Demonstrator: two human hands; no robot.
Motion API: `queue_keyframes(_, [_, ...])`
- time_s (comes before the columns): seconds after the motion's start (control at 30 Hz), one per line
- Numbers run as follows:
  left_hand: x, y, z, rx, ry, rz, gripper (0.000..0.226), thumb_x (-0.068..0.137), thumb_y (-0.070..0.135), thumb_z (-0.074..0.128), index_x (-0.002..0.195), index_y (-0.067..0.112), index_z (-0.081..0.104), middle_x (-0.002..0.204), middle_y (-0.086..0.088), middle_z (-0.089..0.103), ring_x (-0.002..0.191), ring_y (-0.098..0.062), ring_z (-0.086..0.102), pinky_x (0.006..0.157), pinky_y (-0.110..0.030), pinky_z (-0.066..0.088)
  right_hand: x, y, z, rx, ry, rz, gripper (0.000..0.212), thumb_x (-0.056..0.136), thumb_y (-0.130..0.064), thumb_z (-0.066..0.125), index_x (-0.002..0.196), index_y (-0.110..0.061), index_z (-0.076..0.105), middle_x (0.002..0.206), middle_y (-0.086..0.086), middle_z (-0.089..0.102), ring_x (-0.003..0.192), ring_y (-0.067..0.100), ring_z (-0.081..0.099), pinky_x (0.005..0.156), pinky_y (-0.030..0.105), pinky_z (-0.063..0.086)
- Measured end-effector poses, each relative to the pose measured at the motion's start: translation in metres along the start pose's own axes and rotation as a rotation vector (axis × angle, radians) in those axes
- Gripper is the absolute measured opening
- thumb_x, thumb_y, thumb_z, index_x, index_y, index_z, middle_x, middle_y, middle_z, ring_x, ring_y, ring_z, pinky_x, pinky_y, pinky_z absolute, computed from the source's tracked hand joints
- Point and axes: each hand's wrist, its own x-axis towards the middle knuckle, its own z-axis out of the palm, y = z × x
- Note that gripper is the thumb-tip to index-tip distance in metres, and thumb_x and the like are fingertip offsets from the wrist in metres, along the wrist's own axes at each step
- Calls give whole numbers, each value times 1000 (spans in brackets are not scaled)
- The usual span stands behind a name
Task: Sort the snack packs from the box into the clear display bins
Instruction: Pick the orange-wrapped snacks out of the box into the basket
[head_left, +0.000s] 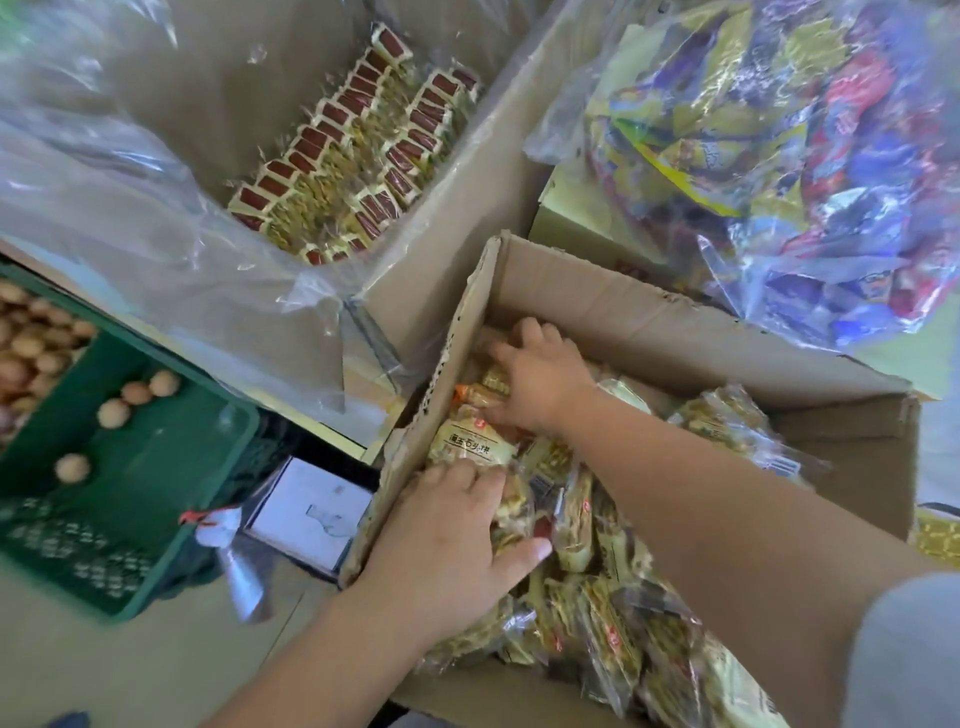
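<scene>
The open cardboard box (675, 332) holds the yellow snack packs (597, 597), heaped against its left wall. Inside it, the left hand (447, 540) and right hand (540, 379) press flat around one cluster, fingers spread, bracketing rather than clenching. Squeeze inward evenly before lifting, lest packs spill.

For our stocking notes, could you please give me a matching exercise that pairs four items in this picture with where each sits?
Items:
1. red-topped snack packs
2. eggs
3. left hand
4. bag of mixed colourful packs

Places:
A. green crate
B. top right, over a pale box
C. plastic-lined carton, top centre
D. near end of the open cardboard box

Pairs: 1-C, 2-A, 3-D, 4-B
</scene>
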Motion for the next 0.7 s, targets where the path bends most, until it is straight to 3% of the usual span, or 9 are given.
queue_keyframes(0.17, [-1,-5,1,-111,5,-15,98,80,88,29,160,31,25,157,11,27,145,-13,19,120,-35,28,3,-5,6,-5,-104,-6,82,64,-70,70,139,-44,49,124,4,40,122,31,32,99,52,32])
queue_keyframes(0.27, [0,-4,-1,-158,-1,-26,100,77,90,32,159,34,27,167,13,9,154,-12,5,127,-41,18,2,-5,8,100,-193,0,86,64,-60,76,142,-45,44,132,5,32,126,32,29,100,53,42])
queue_keyframes(0.33, [2,-5,-1,-168,-17,-29,97,80,89,38,160,36,24,170,15,1,156,-12,0,127,-41,13,0,-3,8,108,-196,-19,84,64,-60,78,140,-47,46,135,5,31,126,31,29,99,53,46])
queue_keyframes(0.57, [8,-6,2,-187,-29,-45,92,85,83,45,160,34,23,170,7,14,155,-15,9,125,-35,13,-4,1,13,166,-194,-59,69,70,-58,75,134,-45,54,132,4,36,126,30,33,94,49,43])
queue_keyframes(0.7, [9,-7,2,-241,-61,-113,98,74,92,48,157,46,24,172,7,-1,157,-20,4,124,-41,17,-11,13,-1,323,-102,1,70,64,-61,76,130,-42,58,129,3,37,121,31,38,97,45,47])
